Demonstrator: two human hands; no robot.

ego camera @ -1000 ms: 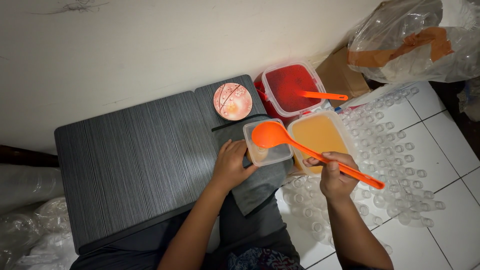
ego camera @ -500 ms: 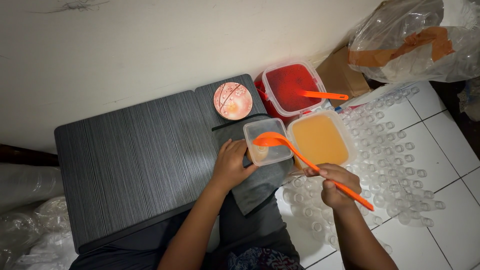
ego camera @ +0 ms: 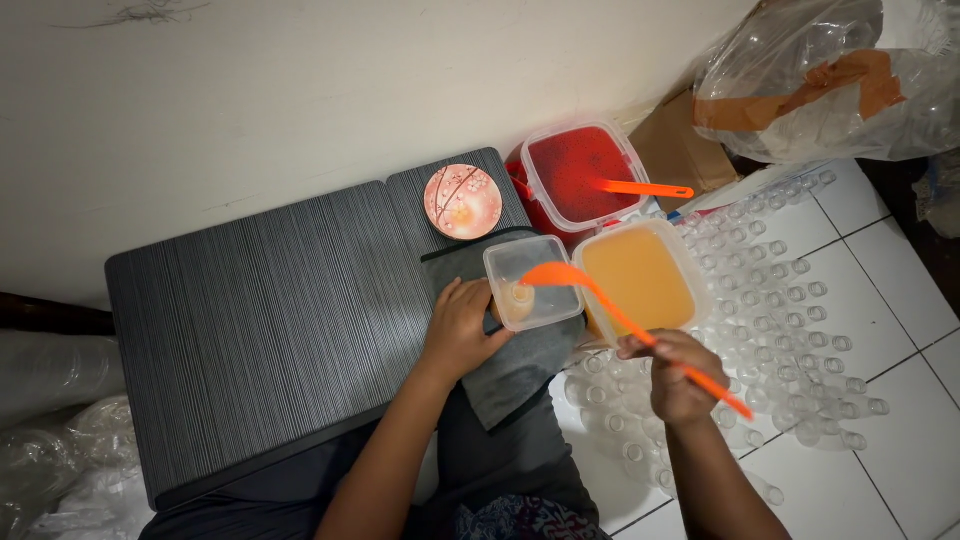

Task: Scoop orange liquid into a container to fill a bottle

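A small clear cup (ego camera: 517,299) holding a little orange liquid stands inside a clear square container (ego camera: 533,281) on a grey cloth (ego camera: 520,365). The left hand (ego camera: 461,330) curls around that cup and the container's near left corner. The right hand (ego camera: 674,373) is closed around the handle of an orange ladle (ego camera: 620,318), whose bowl hangs tilted over the container. Just right sits a tub of orange liquid (ego camera: 640,279); beyond it, a tub of red liquid (ego camera: 576,175) with another orange ladle (ego camera: 640,188). A pink floral plate (ego camera: 462,201) rests on the dark ribbed board (ego camera: 270,320). Empty clear cups (ego camera: 800,330) cover the white tiled floor (ego camera: 900,290) at right.
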